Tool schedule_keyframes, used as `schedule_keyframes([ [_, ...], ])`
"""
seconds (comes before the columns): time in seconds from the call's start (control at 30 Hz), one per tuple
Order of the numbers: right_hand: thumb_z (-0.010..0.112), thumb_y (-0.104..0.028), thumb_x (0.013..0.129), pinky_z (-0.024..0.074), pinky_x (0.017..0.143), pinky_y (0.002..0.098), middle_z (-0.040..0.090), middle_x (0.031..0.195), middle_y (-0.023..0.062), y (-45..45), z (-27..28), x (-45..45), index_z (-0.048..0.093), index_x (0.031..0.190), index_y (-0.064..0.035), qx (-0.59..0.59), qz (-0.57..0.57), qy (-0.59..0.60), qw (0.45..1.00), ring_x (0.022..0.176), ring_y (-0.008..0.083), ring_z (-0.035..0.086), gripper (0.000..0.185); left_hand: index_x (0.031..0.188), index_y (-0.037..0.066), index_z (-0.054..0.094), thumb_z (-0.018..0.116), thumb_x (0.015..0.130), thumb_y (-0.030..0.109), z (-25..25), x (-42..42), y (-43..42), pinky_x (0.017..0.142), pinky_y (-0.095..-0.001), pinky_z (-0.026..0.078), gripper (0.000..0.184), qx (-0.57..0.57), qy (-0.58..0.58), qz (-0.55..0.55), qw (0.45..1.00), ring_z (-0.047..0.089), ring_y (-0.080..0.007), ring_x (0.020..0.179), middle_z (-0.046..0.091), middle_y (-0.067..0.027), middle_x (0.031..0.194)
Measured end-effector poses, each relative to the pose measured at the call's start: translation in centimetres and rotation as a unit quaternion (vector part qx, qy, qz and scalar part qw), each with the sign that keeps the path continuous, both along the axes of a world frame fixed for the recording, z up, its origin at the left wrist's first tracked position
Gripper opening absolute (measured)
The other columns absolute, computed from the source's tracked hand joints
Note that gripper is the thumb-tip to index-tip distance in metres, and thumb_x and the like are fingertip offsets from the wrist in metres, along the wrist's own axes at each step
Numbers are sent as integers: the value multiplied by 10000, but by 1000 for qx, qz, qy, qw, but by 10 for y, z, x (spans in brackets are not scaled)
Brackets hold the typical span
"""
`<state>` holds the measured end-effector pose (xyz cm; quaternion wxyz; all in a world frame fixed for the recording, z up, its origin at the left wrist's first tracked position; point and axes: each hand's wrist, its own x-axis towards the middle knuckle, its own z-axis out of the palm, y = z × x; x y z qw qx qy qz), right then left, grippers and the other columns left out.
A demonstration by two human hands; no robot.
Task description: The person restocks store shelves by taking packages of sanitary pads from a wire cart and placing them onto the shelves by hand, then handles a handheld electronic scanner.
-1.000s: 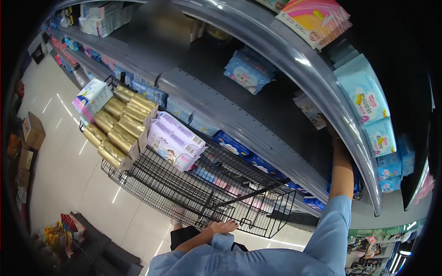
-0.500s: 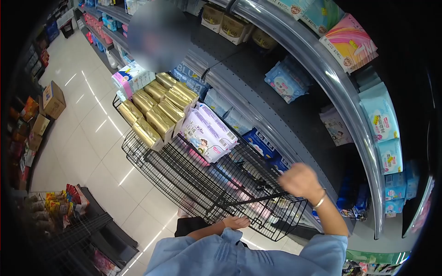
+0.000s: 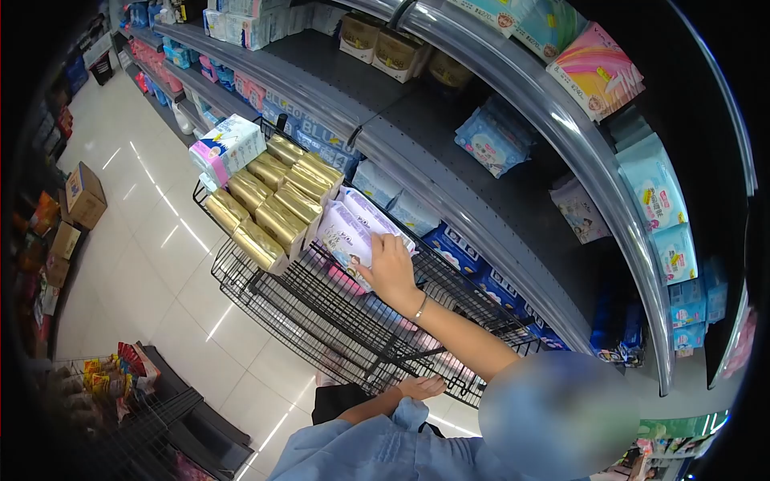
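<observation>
My right hand (image 3: 393, 271) reaches into the black wire shopping cart (image 3: 265, 298). Its fingers lie over the top of a purple-and-white pack of sanitary pads (image 3: 341, 228), with the thumb on the near side. A similar pack (image 3: 362, 210) stands right behind it. At the cart's near end, my left hand (image 3: 423, 388) is closed on the wire edge, its fingertips partly hidden. Several gold-wrapped packs (image 3: 277, 218) fill the cart's far part in rows. A white, blue and pink pack (image 3: 228, 148) stands at the far end.
Shelves (image 3: 401, 152) run along the cart's right side, holding blue packs (image 3: 493, 138), brown boxes (image 3: 401, 54) and light-blue packs (image 3: 651, 180). On the left, beyond the tiled floor (image 3: 152, 264), are a cardboard box (image 3: 84, 196) and a rack of snack bags (image 3: 108, 377).
My right hand has moved left and forward from above the cart's near right side onto the purple pack. My left hand stays at the near end.
</observation>
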<state>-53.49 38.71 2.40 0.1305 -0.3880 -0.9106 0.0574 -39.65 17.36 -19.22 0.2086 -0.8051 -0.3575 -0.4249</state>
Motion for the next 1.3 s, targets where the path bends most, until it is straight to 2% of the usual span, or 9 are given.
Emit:
schedule_keyframes([
  [0.2, 717, -212, 775, 496, 824, 434, 486, 1046, 184, -20, 15, 16, 528, 1154, 34, -129, -28, 87, 987, 966, 382, 563, 490, 1058, 233, 598, 512, 866, 298, 7, -8, 3, 916, -339, 290, 220, 5, 9, -11, 1000, 492, -121, 1093, 571, 60, 1075],
  [0.3, 710, -245, 830, 502, 830, 360, 548, 1086, 157, -35, 33, 59, 536, 1213, 10, -181, -45, 109, 976, 984, 305, 603, 492, 1261, 188, 545, 445, 866, 275, -29, 8, -8, 935, -311, 317, 416, -35, 21, -9, 999, 449, -160, 1198, 537, 42, 1250],
  [0.4, 691, -245, 876, 471, 874, 275, 627, 1118, 109, -43, 78, 117, 551, 1218, 21, -578, -92, 252, 771, 1031, 138, 579, 455, 1233, 197, 563, 466, 857, 300, -35, 11, -7, 946, -338, 319, 401, -10, 26, 11, 1000, 471, -164, 1181, 555, 40, 1220],
  [0.5, 708, -173, 848, 485, 870, 268, 642, 1103, 116, -49, 154, 170, 578, 1195, 30, -665, -153, 306, 664, 995, 150, 609, 422, 1165, 215, 582, 479, 858, 317, -33, 11, -6, 947, -350, 291, 340, -15, 23, 14, 1000, 481, -150, 1155, 562, 51, 1183],
  [0.7, 705, -109, 837, 493, 824, 260, 661, 1016, 65, -10, 238, 264, 611, 1107, 22, -273, -222, 283, 892, 917, 108, 618, 314, 1054, 240, 585, 495, 852, 331, -9, 2, -5, 912, -373, 253, 239, -40, 29, 16, 999, 476, -119, 1120, 556, 71, 1053],
  [0.73, 736, -135, 822, 490, 838, 282, 650, 1061, 93, 6, 240, 287, 576, 1176, 42, -180, -240, 207, 931, 953, 137, 610, 427, 858, 259, 583, 563, 781, 302, 6, -2, 3, 849, -373, 274, 91, 6, 18, 37, 999, 516, -114, 1034, 564, 77, 968],
  [1.0, 735, -363, 821, 414, 980, 361, 619, 1183, 172, 127, 192, 429, 592, 1210, -21, 232, -244, -57, 940, 1122, 281, 560, 537, 908, 256, 561, 525, 804, 292, 11, -4, -1, 847, -358, 270, 116, -63, 26, 8, 998, 514, -85, 999, 546, 88, 935],
  [1.07, 744, -367, 810, 421, 972, 366, 624, 1174, 170, 150, 176, 453, 602, 1199, -33, 257, -250, -61, 931, 1119, 293, 561, 532, 1116, 227, 580, 502, 839, 309, -11, -1, -13, 830, -310, 305, 299, -138, 52, -22, 989, 463, -91, 1122, 553, 97, 1086],
  [1.3, 751, -342, 798, 415, 986, 382, 625, 1172, 171, 180, 169, 459, 614, 1185, -37, 245, -246, -28, 937, 1125, 304, 557, 511, 1148, 233, 571, 498, 841, 297, -6, 2, -5, 817, -301, 321, 322, -30, 3, 39, 999, 474, -113, 1107, 552, 100, 1106],
])
